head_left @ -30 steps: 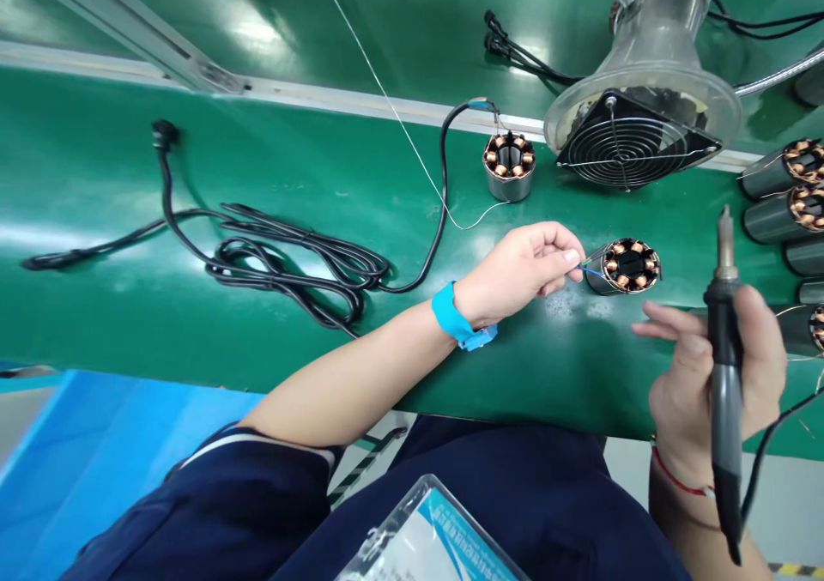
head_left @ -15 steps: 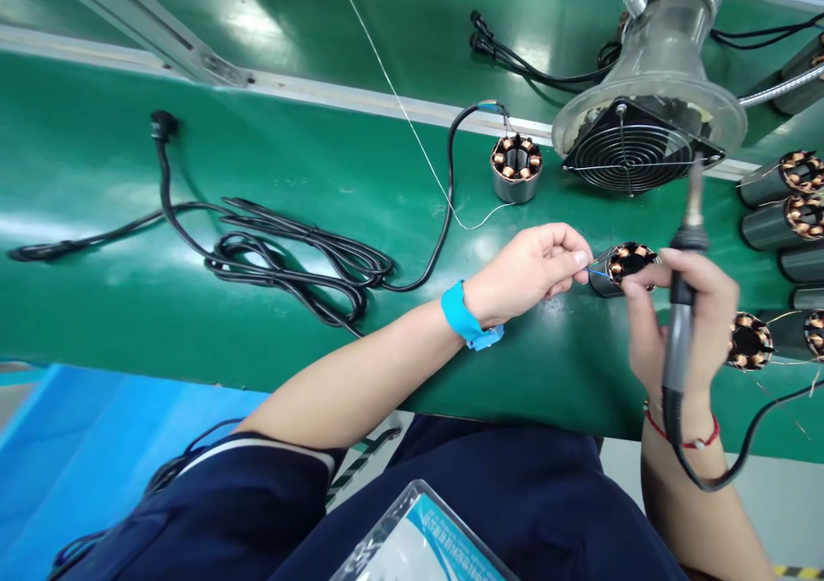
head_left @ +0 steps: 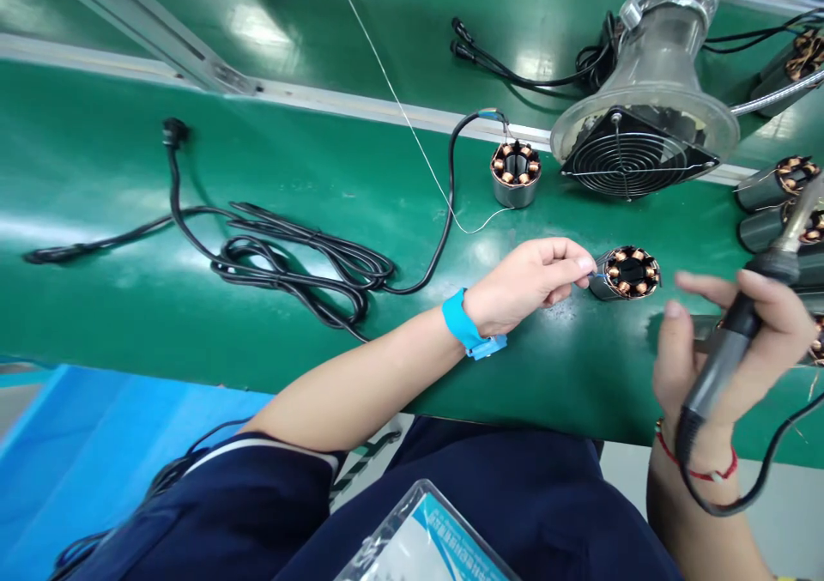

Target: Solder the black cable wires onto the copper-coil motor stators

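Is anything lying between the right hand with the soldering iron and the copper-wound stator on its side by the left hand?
Nothing visible. Only bare green belt separates the right hand, holding the grey soldering iron, from the copper-wound metal stator. The left hand pinches its lead wire from the other side.

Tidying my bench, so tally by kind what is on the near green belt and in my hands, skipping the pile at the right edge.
Motor cores: 2, an upright core and a lying core held at its end by the left hand
Black cord: 1
Thin wire: 1
Fan hood: 1
Soldering iron: 1, in the right hand
Total: 6
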Available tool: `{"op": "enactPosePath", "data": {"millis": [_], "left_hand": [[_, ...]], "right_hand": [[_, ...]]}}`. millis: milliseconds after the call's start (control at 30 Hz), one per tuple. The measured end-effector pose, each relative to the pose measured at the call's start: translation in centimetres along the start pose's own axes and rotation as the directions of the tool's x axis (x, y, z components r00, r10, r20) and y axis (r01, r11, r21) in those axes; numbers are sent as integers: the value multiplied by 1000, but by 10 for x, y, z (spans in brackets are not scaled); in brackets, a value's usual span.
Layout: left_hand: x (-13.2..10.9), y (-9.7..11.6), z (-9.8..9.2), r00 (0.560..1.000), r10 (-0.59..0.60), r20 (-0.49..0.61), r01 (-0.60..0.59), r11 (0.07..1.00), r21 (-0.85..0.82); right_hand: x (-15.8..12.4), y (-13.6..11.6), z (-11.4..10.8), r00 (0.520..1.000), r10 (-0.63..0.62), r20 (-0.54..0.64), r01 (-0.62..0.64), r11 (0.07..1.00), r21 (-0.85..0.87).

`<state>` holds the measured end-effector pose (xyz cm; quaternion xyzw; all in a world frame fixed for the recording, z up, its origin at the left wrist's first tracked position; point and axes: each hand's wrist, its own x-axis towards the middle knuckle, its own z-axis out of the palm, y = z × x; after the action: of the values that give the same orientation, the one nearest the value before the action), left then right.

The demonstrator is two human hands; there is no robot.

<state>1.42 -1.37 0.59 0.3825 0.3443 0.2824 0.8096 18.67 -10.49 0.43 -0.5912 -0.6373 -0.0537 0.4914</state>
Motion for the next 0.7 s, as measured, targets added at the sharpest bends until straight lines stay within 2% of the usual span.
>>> {"op": "enactPosePath", "data": {"millis": [100, 200, 300, 433, 567, 700], "left_hand": [[-1, 0, 3, 1000, 14, 3, -14, 1000, -6], [-3, -1, 4, 1000, 18, -9, -18, 1000, 12], [-5, -1, 6, 1000, 12, 0, -12, 999, 41], [-6, 0, 7, 999, 41, -35, -39, 997, 64], [-4, -1, 8, 996, 47, -76, -42, 997, 65], [-3, -1, 8, 996, 37, -77, -32, 998, 63]], "right_hand": [[-2, -7, 12, 992, -65, 108, 65, 998, 8], [-5, -12, 26, 985, -44, 169, 33, 997, 65], [-5, -14, 36, 992, -13, 123, 1, 995, 99], [-2, -12, 35, 993, 112, 48, -119, 972, 204], [-1, -2, 30, 969, 237, 69, -247, 936, 253], [-2, 5, 30, 957, 272, 104, -291, 916, 278]]}}
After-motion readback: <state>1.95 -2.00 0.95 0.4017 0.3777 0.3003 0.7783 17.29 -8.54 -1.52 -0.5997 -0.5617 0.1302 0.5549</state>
